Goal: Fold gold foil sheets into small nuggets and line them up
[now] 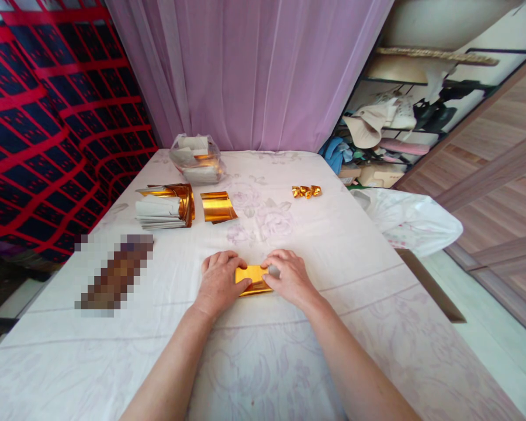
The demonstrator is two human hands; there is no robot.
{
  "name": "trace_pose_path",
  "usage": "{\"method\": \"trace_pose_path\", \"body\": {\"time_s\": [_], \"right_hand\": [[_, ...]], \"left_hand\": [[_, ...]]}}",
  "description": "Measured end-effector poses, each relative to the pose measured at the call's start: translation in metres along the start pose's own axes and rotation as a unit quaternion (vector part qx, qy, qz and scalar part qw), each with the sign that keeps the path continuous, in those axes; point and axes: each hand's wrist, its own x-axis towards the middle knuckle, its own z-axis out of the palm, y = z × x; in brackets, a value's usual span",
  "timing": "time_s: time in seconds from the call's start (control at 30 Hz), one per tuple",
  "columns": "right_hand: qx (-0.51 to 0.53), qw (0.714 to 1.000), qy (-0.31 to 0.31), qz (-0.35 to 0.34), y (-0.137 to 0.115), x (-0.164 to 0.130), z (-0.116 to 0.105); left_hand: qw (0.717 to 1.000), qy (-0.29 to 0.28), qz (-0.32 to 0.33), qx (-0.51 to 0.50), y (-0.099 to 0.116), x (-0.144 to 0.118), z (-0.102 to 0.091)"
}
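A sheet of shiny gold foil paper lies on the table between my hands, its near edge curled or folded over. My left hand grips its left end, thumb on top and fingers curled at the far edge. On the right end, my right hand grips it the same way, and a bit of grey backing shows by that thumb. Beyond my hands lies a small pile of gold foil sheets. Left of it sits a thicker stack of folded foil paper with grey backing.
Folded gold foil pieces lie at the far right of the table. A clear plastic bag of foil paper stands at the back left. A blurred-out item lies at left. Shelves and a white bag are beyond the right edge.
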Motion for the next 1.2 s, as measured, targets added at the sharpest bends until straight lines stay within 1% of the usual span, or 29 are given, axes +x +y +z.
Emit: {"method": "trace_pose_path", "body": {"time_s": [0.2,0.33,0.43,0.53,0.6,0.97,1.2], "right_hand": [[-0.007,0.999,-0.027,-0.016,-0.002,-0.003,-0.004],[-0.044,0.996,-0.025,-0.071,-0.01,-0.005,-0.005],[-0.06,0.991,-0.044,-0.111,-0.014,-0.006,-0.005],[-0.057,0.989,-0.069,-0.116,-0.013,-0.004,-0.005],[-0.048,0.99,-0.074,-0.113,-0.011,-0.004,-0.004],[-0.01,0.99,-0.022,-0.135,-0.005,-0.016,0.002],[0.014,0.992,-0.014,-0.126,-0.004,-0.019,0.005]], "left_hand": [[1.0,-0.004,-0.005,0.008,0.001,0.0,0.0],[1.0,-0.004,-0.004,0.008,0.001,-0.001,0.001],[1.0,-0.006,-0.005,0.006,0.002,-0.001,0.0],[1.0,-0.006,-0.006,0.003,0.002,0.0,-0.001],[1.0,-0.006,-0.006,0.003,0.001,0.0,0.0],[1.0,-0.002,0.001,0.006,-0.001,-0.001,0.002],[1.0,-0.002,-0.002,0.006,-0.002,-0.001,0.002]]}}
